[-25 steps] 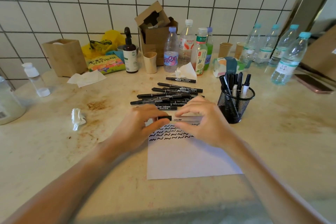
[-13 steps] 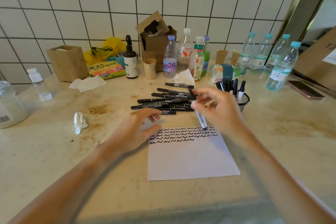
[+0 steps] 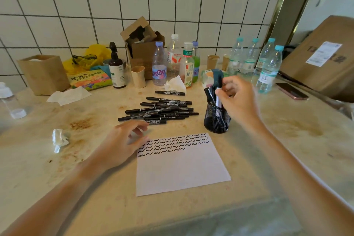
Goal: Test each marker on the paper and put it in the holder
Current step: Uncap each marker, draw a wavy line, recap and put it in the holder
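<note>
A white sheet of paper (image 3: 182, 168) lies on the counter with rows of black squiggles along its top. Behind it lies a pile of black markers (image 3: 162, 110). A black mesh holder (image 3: 216, 119) stands to the right of the pile with several markers in it. My right hand (image 3: 237, 99) is over the holder, pinching a marker (image 3: 218, 97) that stands upright with its lower end inside the holder. My left hand (image 3: 122, 142) rests at the paper's left top corner, fingers apart, near the front of the pile and holding nothing.
Along the tiled wall stand several plastic bottles (image 3: 270, 67), paper cups (image 3: 138, 76), a brown pump bottle (image 3: 116, 69), cardboard boxes (image 3: 143, 44) and a snack bag (image 3: 90, 79). A crumpled tissue (image 3: 59, 140) lies at left. A phone (image 3: 292, 91) lies at right.
My right hand has lifted the marker off the paper and carried it right, over the holder, lowering it in. The left hand let go and stayed by the paper's corner.
</note>
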